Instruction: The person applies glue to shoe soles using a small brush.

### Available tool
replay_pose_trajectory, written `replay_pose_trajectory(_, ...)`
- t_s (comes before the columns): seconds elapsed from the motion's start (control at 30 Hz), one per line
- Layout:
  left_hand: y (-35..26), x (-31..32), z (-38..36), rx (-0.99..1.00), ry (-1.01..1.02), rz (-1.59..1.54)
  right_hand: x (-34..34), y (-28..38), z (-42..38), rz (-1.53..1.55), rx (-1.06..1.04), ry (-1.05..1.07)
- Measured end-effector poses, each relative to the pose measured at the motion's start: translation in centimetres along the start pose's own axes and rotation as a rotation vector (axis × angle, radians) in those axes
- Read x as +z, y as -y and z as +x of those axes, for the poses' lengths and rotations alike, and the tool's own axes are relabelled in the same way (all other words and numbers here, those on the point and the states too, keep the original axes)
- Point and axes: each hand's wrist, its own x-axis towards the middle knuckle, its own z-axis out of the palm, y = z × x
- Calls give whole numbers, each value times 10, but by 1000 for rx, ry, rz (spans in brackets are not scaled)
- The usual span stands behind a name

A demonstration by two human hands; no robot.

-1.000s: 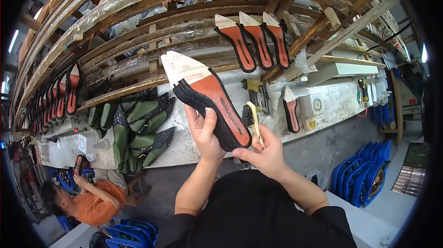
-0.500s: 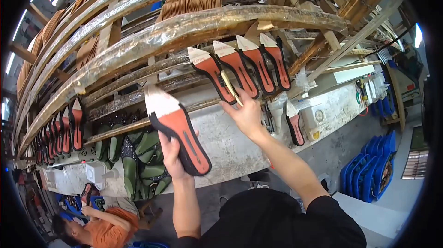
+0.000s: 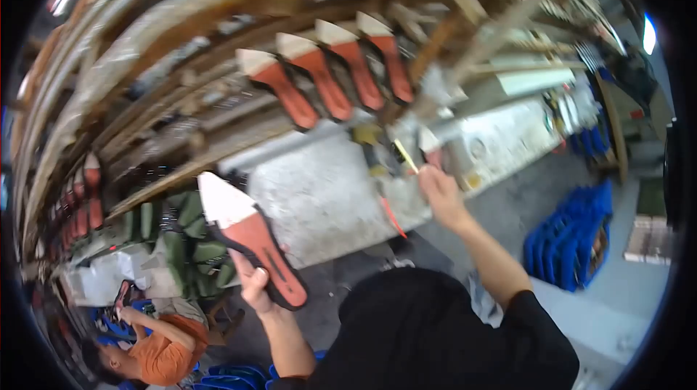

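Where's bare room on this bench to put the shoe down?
The pale bench top is bare between the green shoe lasts and the nail gun. It is crowded left among the lasts and right by the right hand. The left hand holds the shoe.

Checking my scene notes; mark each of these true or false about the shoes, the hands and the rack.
1. The left hand holds a shoe sole-up. True.
2. The right hand is bare of any tool. False: it holds a thin yellowish stick.
3. Four red-soled shoes hang on the wooden rack. True.
4. The blue crates sit on the rack. False: they stand on the floor.
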Motion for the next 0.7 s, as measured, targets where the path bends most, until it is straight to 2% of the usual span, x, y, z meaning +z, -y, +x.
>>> replay_pose_trajectory(0.07, 19, -16, -18, -95, 39, 227, -57, -73, -29, -16, 97, -140)
replay_pose_trajectory(0.1, 43, -3, -29, -160, 51, 205, -86, -111, -52, -42, 153, -172)
replay_pose_trajectory(0.2, 90, 56, -39, -163, 66, 56, -155, -216, -88, -418, 277, -182)
replay_pose_trajectory(0.3, 158, 103, -57, -173, 69, 21, -186, -287, -79, -609, 243, -112)
replay_pose_trajectory(0.33, 182, 121, -67, -199, 67, 15, -190, -303, -61, -592, 232, -81)
replay_pose_trajectory(0.4, 215, 146, -88, -277, 74, 19, -179, -329, -41, -765, 35, -63)
replay_pose_trajectory(0.6, 271, 186, -135, -296, 12, 138, -167, -374, -9, -699, -87, -22)
replay_pose_trajectory(0.7, 285, 183, -151, -311, 9, 161, -183, -378, -33, -401, 134, -10)
